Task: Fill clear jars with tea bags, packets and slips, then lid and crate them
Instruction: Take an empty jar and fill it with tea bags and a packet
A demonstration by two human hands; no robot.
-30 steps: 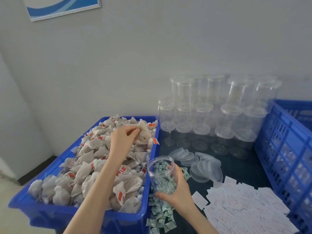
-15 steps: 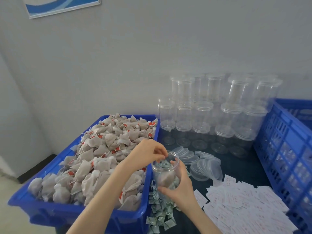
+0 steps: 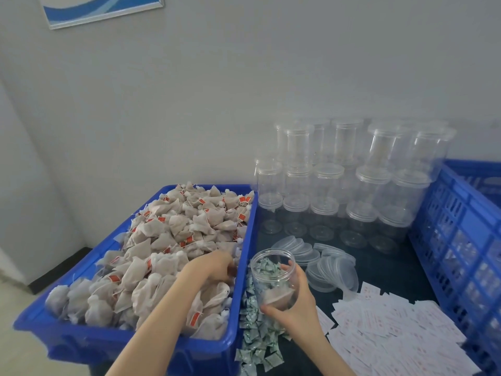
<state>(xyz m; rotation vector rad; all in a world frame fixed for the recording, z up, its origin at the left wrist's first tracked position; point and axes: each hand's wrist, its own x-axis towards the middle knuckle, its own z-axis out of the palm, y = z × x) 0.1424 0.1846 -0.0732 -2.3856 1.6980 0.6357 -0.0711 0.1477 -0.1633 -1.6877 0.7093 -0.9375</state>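
Observation:
My right hand (image 3: 294, 308) grips an open clear jar (image 3: 273, 278) above the pile of small green packets (image 3: 257, 340). A tea bag lies at the jar's bottom. My left hand (image 3: 212, 265) is down among the tea bags (image 3: 168, 240) in the blue bin (image 3: 130, 346), near its right wall. Its fingers curl into the pile; what they hold is hidden. White slips (image 3: 390, 329) are spread to the right of the jar. Loose clear lids (image 3: 322, 256) lie behind the jar.
Stacks of empty clear jars (image 3: 349, 180) stand against the wall at the back. A blue slatted crate (image 3: 461, 226) sits at the right edge. All rests on a dark table (image 3: 385, 264). The floor drops away left of the bin.
My left hand dropped a tea bag into the jar and went back to the bin's near right corner. The jar tilted slightly and now has a bag at its bottom.

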